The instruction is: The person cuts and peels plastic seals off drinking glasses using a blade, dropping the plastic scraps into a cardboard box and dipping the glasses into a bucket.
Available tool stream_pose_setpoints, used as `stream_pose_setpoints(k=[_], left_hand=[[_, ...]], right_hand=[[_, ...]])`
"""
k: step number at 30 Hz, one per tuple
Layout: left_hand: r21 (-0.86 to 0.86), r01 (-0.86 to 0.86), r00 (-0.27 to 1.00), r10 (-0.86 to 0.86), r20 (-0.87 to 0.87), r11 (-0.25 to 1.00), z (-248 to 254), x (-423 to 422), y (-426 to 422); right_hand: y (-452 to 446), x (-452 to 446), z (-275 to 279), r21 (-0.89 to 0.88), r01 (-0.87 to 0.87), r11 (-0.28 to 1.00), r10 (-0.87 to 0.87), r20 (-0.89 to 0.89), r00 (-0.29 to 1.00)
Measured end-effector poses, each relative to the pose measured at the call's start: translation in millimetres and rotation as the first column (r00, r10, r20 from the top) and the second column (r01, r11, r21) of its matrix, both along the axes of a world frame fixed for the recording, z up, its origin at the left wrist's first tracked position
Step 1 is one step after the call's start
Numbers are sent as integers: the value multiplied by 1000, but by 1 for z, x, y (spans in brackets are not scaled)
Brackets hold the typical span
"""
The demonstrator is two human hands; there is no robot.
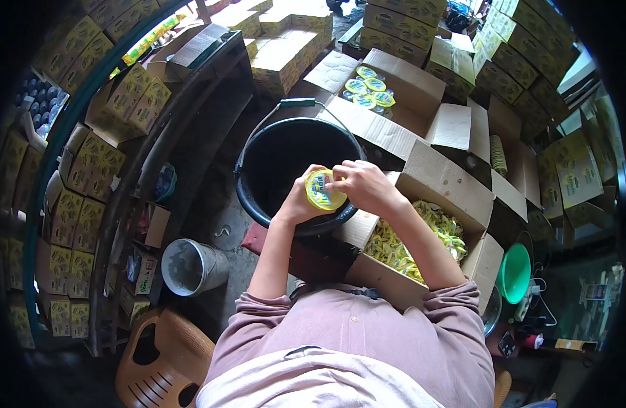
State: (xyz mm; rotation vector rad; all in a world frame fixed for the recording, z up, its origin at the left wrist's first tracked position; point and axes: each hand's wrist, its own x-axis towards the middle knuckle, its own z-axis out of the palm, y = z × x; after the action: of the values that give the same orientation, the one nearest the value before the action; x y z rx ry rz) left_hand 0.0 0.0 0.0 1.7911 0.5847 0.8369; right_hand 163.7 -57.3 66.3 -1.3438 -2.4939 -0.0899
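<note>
Yellow-rimmed and round, a cup with a printed lid (319, 193) is held over the wide black bucket (272, 160) — the left hand's (300, 198) grip is wrapped around its side. The right hand (368, 187) has fingertips against the lid; whether that grip pinches anything, I cannot tell. Just beside the bucket, an open brown cardboard box (449, 182) holds crumpled yellow strips (386, 246) — the right forearm crosses above them.

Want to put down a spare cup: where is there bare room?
Floor between the grey bucket and black bucket is mostly bare, bar one scrap. The upper box has room right of its cups. Crowded: the lower box, heaped with yellow strips.
</note>
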Motion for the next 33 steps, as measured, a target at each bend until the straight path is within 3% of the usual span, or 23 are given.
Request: stream_pose_setpoints(k=[5,13,16,20,24,27,33], left_hand=[[120,-16,1000,18,-19,993,2,4,-3],[76,-56,998,58,-36,996,1,2,-1],[73,-61,996,66,-62,995,0,2,0],[110,-54,966,80,-247,992,9,1,8],[268,-12,758,183,-625,963,8,3,26],[329,213,525,177,-833,920,9,6,37],[262,389,181,206,-962,883,-4,20,49]], right_hand=[[-8,21,5,-43,54,998,-54,-13,998],[-25,51,7,23,220,975,-212,-188,959],[-40,57,2,39,277,960,-253,-305,918],[-71,51,-5,1,359,933,-297,-559,775],[-103,45,-22,-59,466,883,-380,-672,636],[-123,41,-33,-80,520,851,-414,-712,568],[-154,38,-45,-125,603,788,-480,-739,474]])
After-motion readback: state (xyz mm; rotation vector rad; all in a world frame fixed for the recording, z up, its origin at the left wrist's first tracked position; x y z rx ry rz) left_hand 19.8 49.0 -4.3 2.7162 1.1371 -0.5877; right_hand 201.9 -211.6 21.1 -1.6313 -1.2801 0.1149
